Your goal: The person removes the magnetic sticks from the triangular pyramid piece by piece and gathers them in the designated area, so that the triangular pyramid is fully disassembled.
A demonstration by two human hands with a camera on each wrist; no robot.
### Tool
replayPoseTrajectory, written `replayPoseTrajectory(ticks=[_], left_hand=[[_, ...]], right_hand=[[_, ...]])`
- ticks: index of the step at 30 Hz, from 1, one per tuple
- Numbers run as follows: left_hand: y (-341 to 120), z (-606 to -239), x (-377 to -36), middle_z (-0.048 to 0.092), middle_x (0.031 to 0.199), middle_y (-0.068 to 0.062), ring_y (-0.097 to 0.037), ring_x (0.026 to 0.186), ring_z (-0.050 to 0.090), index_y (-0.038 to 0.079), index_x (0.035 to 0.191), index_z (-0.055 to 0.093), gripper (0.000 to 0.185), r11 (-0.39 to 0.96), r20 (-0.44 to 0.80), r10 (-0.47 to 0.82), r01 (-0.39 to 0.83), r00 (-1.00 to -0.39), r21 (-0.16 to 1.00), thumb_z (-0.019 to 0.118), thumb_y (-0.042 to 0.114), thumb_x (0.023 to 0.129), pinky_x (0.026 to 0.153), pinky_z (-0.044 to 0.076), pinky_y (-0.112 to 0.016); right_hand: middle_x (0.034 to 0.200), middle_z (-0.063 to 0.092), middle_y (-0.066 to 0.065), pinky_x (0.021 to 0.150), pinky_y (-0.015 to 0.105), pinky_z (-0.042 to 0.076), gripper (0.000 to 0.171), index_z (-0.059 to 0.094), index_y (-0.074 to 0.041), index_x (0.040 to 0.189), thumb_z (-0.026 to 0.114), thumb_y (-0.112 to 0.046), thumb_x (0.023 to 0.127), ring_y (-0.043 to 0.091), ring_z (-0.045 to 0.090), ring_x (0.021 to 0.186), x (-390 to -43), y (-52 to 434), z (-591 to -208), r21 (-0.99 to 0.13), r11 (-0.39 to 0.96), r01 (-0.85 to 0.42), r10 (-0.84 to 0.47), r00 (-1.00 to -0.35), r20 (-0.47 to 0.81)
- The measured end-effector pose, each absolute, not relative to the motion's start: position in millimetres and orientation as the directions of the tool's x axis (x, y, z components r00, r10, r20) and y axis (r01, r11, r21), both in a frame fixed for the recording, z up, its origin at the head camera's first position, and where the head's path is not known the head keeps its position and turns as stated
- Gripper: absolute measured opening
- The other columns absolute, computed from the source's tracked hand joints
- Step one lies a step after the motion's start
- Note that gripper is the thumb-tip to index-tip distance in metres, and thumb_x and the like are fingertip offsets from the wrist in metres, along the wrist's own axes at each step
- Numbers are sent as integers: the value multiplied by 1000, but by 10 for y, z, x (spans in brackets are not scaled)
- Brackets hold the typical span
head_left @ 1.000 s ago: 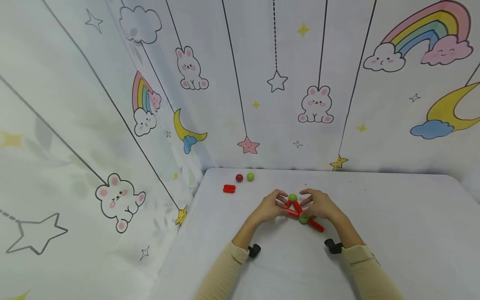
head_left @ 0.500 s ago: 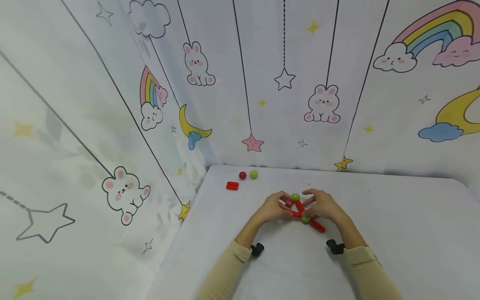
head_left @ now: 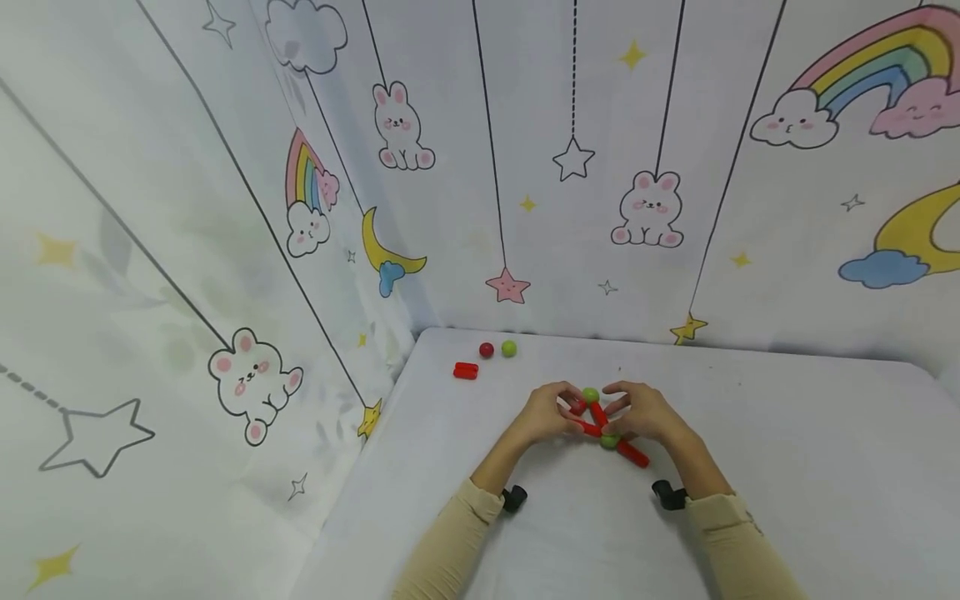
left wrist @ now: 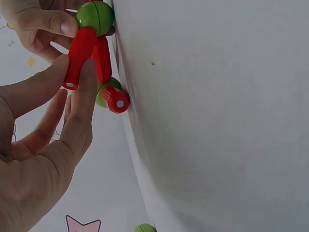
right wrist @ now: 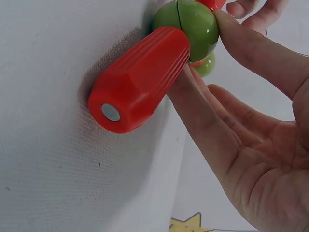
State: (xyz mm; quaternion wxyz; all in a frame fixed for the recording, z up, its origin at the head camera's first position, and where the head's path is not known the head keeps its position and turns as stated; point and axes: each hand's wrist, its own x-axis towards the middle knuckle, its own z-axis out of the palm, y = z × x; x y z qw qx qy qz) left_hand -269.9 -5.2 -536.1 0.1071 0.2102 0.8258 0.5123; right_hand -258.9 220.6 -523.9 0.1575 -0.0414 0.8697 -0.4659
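Red spare rods [head_left: 466, 371]: far left; red ball [head_left: 487, 350] and spare green ball [head_left: 509, 348] just behind.
White table [head_left: 810, 442]: wide stretch rightward; far edge behind those balls.
Left hand [head_left: 551, 411]: thumb and finger pinch linking rod [left wrist: 81, 55] near its end.
Right hand [head_left: 647, 412]: thumb and finger grip joined green ball [right wrist: 199, 29], touching linking rod and outer rod [right wrist: 140, 79].

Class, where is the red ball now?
In the head view, the red ball sits near the far left corner of the table, left of a green ball and beyond two red rods.
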Motion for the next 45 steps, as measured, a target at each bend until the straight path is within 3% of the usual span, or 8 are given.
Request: replayPoseTrajectory(ticks=[9,18,26,33,39,45], left_hand=[[-234,-5245,-2726,69,111,-15,-11,82,71,5,112,71,37,406,53,397,227,-916,885,86,-6,80,72,58,-24],[-776,-5065,-2839,67,120,-6,-15,97,72,7,122,67,42,386,10,283,124,-959,914,87,7,85,84,60,-33],[-1199,-5012,-2870,65,119,-8,-22,103,73,8,124,66,45,346,37,186,100,-982,933,87,6,84,88,58,-40],[-1537,-5061,-2979,64,126,-19,-26,104,70,9,129,65,51,385,32,103,70,-994,920,87,8,83,87,57,-40],[-1764,-5144,-3099,64,129,-18,-28,102,64,7,131,65,53,438,3,17,11,-1000,899,87,8,83,83,58,-36],[-1922,-5238,-3227,64,129,-23,-32,105,66,3,132,64,55,449,-12,-7,-13,-1000,894,88,6,82,86,59,-39]], right_hand=[[120,69,22,73,40,64,79,49,2,147,89,-2,79,23,72,86,-2577,2206,-5232,-814,575,77,-224,-943,-247],[121,68,22,74,40,64,74,53,1,145,89,-5,80,23,72,85,-2576,2272,-5236,-816,575,58,-236,-943,-233],[121,68,22,75,41,63,71,54,3,142,88,-5,80,23,72,85,-2570,2282,-5232,-823,565,50,-249,-941,-228],[121,68,23,75,41,63,70,55,4,141,88,-4,80,23,72,85,-2562,2265,-5243,-823,565,55,-244,-942,-230],[120,69,22,74,40,63,68,57,4,139,89,-5,80,23,72,85,-2556,2252,-5240,-813,580,49,-239,-944,-227],[120,70,20,74,39,63,67,58,3,139,89,-6,80,22,72,85,-2560,2250,-5252,-811,581,60,-228,-945,-233]])
